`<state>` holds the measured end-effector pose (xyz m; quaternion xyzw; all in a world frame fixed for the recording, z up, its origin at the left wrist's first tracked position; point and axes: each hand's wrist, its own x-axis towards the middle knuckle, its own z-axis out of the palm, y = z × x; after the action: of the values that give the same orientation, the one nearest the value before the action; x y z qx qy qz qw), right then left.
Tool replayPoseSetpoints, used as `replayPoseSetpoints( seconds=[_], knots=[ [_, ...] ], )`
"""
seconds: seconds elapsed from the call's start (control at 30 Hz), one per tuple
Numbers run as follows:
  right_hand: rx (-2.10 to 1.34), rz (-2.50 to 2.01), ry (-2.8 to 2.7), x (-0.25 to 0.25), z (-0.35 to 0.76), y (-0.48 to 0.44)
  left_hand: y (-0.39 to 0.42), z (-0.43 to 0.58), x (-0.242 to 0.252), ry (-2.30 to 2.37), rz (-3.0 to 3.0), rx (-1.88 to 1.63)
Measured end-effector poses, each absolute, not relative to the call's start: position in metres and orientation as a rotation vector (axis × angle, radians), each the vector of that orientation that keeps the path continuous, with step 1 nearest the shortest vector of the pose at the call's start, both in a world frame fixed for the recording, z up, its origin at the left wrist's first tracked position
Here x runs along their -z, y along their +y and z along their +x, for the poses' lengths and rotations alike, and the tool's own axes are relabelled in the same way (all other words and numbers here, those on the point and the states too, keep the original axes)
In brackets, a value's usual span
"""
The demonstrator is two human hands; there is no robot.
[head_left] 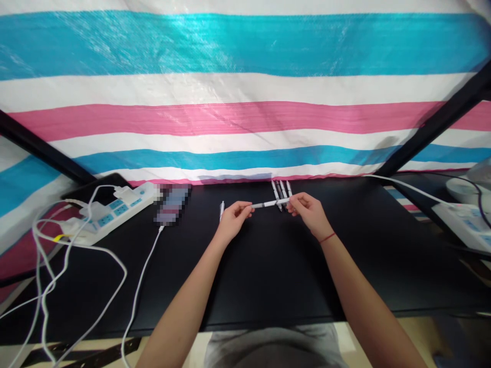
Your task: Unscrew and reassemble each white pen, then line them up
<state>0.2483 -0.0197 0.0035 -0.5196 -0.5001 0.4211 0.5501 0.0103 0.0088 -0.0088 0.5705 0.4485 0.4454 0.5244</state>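
Observation:
My left hand (235,220) and my right hand (309,212) meet above the black tabletop (268,266), pinching a slim white pen (266,204) by its two ends. Behind my right fingers, several white pens (281,193) lie side by side, partly hidden by that hand. Just left of my left hand, a small white pen part (221,210) stands or lies on the table. Its exact form is too small to tell. A red thread (327,237) circles my right wrist.
A white power strip (115,212) with plugged-in white cables sits at the table's left, beside a phone (171,204) on a charging cable. Another power strip (464,225) lies at the right. A striped tarpaulin (245,122) and black frame bars stand behind.

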Motion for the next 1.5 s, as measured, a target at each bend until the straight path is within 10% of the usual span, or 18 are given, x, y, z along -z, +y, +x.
replayPoseSetpoints(
  seconds=[1.5],
  knots=[
    [-0.964, -1.220, -1.307, -0.0002, 0.2569, -0.0171, 0.0117, 0.0074, 0.0136, 1.100, 1.436, -1.115]
  ],
)
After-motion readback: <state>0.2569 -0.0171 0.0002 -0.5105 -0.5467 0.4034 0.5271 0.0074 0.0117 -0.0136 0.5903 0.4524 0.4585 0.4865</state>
